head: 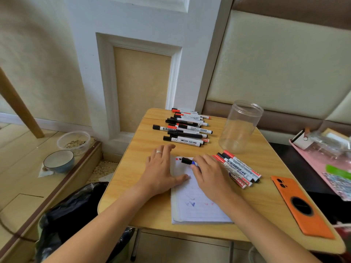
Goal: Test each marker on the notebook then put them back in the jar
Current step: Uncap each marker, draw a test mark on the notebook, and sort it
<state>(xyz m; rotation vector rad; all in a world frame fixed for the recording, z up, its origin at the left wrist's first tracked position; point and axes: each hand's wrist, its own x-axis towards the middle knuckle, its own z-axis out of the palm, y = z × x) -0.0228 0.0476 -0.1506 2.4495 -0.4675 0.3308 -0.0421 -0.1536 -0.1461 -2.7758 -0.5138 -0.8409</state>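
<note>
Both forearms reach in from the bottom edge toward a notebook (197, 202) that lies on the wooden surface (144, 186). Left hand (161, 171) lies flat with fingers spread, palm half on the wood and thumb pressing the page's left part; a ring sits on one finger. Right hand (210, 173) has its grip pinched round a marker (190, 161), whose black cap end points up and left over the top of the page; the tip is hidden by the fingers, so I cannot tell whether it touches the paper. Blue and red scribbles mark the page lower down.

Just right of that hand, a small bunch of markers (239, 168) lies slanted on the wood, touching one another. At the far side of the surface a larger pile of markers (185, 128) lies in rough rows, caps to the left. A clear jar (240, 126) stands upright and open to the right of that pile, with nothing inside it.

An orange phone (302, 207) rests face down near the right edge. Off to the right is a pink tray (311, 168) with clutter. On the floor to the left stand a blue bowl (58, 161) and a clear tub (74, 141) holding some grain, and a black bag (76, 211) sits below the left edge
</note>
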